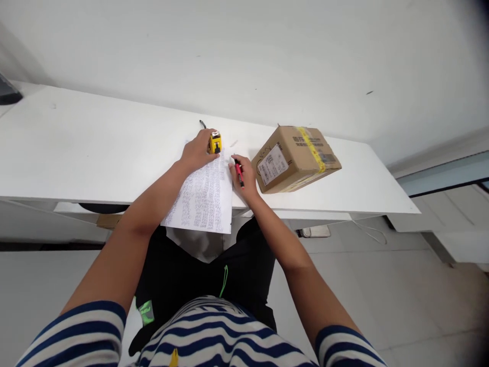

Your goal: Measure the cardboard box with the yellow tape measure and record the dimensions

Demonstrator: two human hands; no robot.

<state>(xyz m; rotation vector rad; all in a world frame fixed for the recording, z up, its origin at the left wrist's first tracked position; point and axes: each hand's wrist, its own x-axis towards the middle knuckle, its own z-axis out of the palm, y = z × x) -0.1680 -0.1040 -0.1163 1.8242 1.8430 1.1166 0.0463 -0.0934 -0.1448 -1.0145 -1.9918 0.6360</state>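
A yellow and black tape measure [215, 142] is gripped in my left hand [197, 151], above the top of a handwritten sheet of paper [206, 201]. My right hand [245, 177] is closed around a red and black pen [239, 174], beside the paper's upper right edge. Dense lines of writing cover the sheet, and its lower end hangs over the table's front edge. Just right of my right hand stands a taped cardboard box [296, 159] with a white label on its near left side.
The white table [103, 148] runs along a pale wall. A thin dark object [202, 124] lies behind my left hand. Below the table are a brown box [109, 220], a pale flat object [316, 232] and a white cable [372, 232] on the tiled floor.
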